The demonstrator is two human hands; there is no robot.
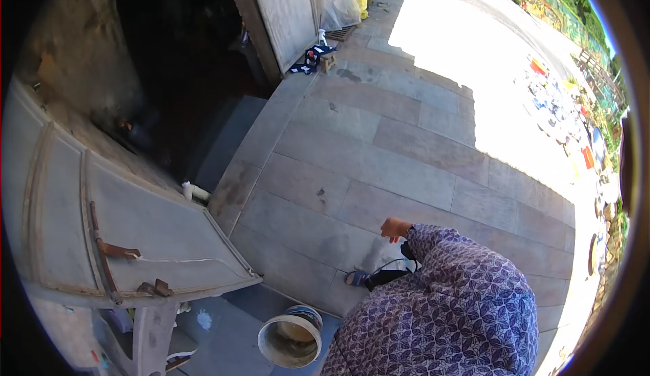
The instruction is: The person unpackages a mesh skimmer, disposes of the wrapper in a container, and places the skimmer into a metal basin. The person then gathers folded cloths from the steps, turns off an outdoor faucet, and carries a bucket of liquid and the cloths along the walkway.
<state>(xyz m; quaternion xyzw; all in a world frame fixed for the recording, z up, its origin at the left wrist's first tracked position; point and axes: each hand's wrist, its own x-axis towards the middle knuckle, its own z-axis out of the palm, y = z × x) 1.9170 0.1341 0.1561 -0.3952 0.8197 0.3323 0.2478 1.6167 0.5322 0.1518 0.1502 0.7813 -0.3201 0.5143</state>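
Note:
My right hand reaches out of the patterned purple-and-white sleeve, over the paving. Its fingers are curled in, and I make out nothing held in them. Just below it show a black-and-white item and a thin dark cord, too small to name. Under the cord is my foot in a bluish sandal. My left hand does not show; the patterned garment fills the lower right. A white bucket, pale and stained inside, stands on the ground to the left of the garment.
A large grey metal door leaf with a rusty bolt stands at the left beside a dark doorway. A small wooden stool and dark cloth lie by the other leaf. Litter lines the sunlit right edge.

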